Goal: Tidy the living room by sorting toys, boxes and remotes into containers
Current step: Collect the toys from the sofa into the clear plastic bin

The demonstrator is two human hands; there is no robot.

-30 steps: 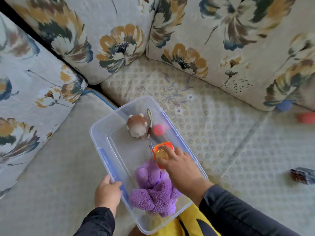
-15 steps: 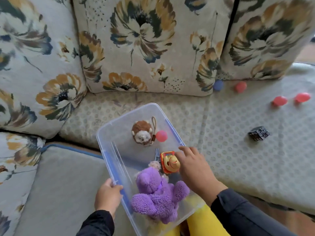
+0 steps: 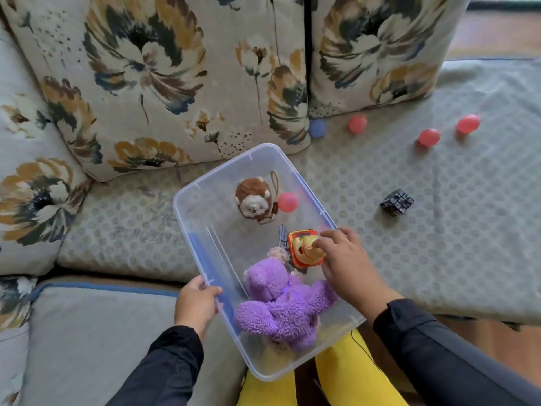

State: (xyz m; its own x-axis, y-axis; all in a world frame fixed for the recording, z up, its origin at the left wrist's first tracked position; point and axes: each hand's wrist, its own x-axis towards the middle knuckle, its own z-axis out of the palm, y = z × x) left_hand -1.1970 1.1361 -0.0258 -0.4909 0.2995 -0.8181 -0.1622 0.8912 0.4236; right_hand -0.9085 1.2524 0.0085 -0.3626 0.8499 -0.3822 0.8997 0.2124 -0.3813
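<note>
- We see a clear plastic bin (image 3: 190, 200) lying partly on the sofa seat (image 3: 380, 230) and partly over the lap, its near end above the yellow trousers (image 3: 345, 373).
- Our left hand (image 3: 196, 303) grips the bin's left rim, fingers curled over the edge and thumb on the outside.
- Our right hand (image 3: 345, 262) reaches in over the right rim; its fingertips touch the top of an orange-and-gold toy (image 3: 304, 249) that sits in the middle of the bin. We cannot tell whether the fingers pinch the toy or only rest on it.
- Just left of that toy a small grey piece (image 3: 282, 234) stands against it; it is too blurred to name.
- A purple plush bear (image 3: 281, 309) lies in the near half of the bin, its arm under our right wrist.
- A brown-and-white plush animal (image 3: 253, 200) with a strap lies at the far end, with a pink ball (image 3: 287, 202) touching its right side.
- On the seat to the right of the bin, apart from it, lies a dark puzzle cube (image 3: 397, 201).
- Further back, near the foot of the floral cushions (image 3: 164, 71), we see a blue ball (image 3: 317, 128) and three pink balls (image 3: 357, 123), (image 3: 429, 137), (image 3: 467, 123) spread in a loose row.
- A grey cushion with blue piping (image 3: 87, 332) fills the near left, under our left sleeve (image 3: 164, 370).
- Our right sleeve (image 3: 439, 347) is dark as well.
</note>
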